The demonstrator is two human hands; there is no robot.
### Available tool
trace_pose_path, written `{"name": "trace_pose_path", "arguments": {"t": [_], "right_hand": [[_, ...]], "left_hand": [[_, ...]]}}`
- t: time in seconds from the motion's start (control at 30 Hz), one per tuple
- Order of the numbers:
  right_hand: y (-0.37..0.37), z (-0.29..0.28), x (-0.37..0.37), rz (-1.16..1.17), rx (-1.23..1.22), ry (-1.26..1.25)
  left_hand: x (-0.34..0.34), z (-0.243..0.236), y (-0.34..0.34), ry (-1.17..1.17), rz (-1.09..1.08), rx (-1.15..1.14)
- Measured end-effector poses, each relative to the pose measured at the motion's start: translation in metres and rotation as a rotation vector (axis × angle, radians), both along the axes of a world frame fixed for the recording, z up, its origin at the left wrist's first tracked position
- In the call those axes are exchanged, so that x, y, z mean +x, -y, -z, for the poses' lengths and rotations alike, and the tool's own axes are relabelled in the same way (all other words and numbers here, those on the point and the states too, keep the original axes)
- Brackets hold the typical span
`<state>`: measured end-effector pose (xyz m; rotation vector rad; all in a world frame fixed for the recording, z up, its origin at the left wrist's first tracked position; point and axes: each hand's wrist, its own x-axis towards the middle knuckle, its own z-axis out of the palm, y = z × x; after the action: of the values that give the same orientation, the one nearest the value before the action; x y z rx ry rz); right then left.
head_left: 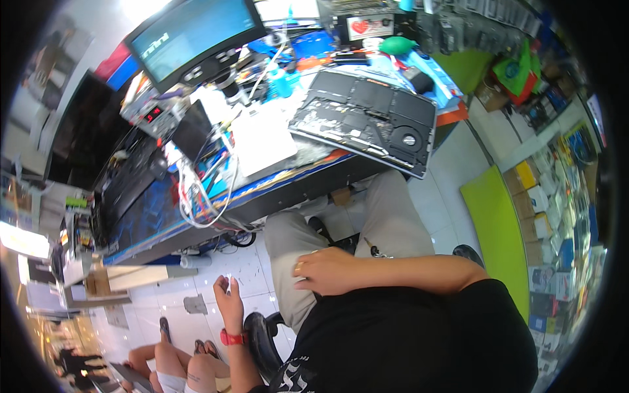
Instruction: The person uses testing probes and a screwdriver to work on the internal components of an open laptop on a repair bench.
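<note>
My left hand (228, 302), with a red watch (232, 336) on its wrist, is raised beside the chair's armrest. Its fingertips are pinched round a small, thin white thing (229, 283) whose kind I cannot make out. Across my lap lies my right arm, and the right hand (322, 270) rests over my left thigh with nothing seen in it, its fingers lying loosely apart and a ring on one. An opened laptop base (367, 121), with dark batteries and a round fan showing, sits tilted at the bench's front edge, away from both hands.
A white panel (262, 141), coiled white cables (196, 200) and a monitor (196, 39) crowd the workbench. A green blower bulb (397, 45) lies behind the laptop. Another person's bare legs (177, 363) are at the lower left. Shelves of boxes (550, 223) stand at right.
</note>
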<state>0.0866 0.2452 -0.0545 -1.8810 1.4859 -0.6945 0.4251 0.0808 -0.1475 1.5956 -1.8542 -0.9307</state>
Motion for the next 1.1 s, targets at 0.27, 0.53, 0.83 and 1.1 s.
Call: {"name": "trace_pose_path", "arguments": {"t": [0.27, 0.53, 0.83, 1.1], "right_hand": [[-0.121, -0.042, -0.186, 1.249, -0.413, 0.173], [-0.119, -0.007, -0.242, 1.225, -0.084, 0.955], [-0.107, 0.007, -0.249, 1.149, -0.13, 1.016], [-0.112, -0.012, -0.261, 1.23, -0.125, 0.995]], "left_hand": [[-0.186, -0.079, -0.062, -0.677, 0.304, 0.538], [-0.347, -0.119, -0.07, -0.771, 0.448, 0.672], [-0.36, -0.114, -0.062, -0.648, 0.495, 0.717], [-0.358, -0.108, -0.048, -0.64, 0.479, 0.742]]}}
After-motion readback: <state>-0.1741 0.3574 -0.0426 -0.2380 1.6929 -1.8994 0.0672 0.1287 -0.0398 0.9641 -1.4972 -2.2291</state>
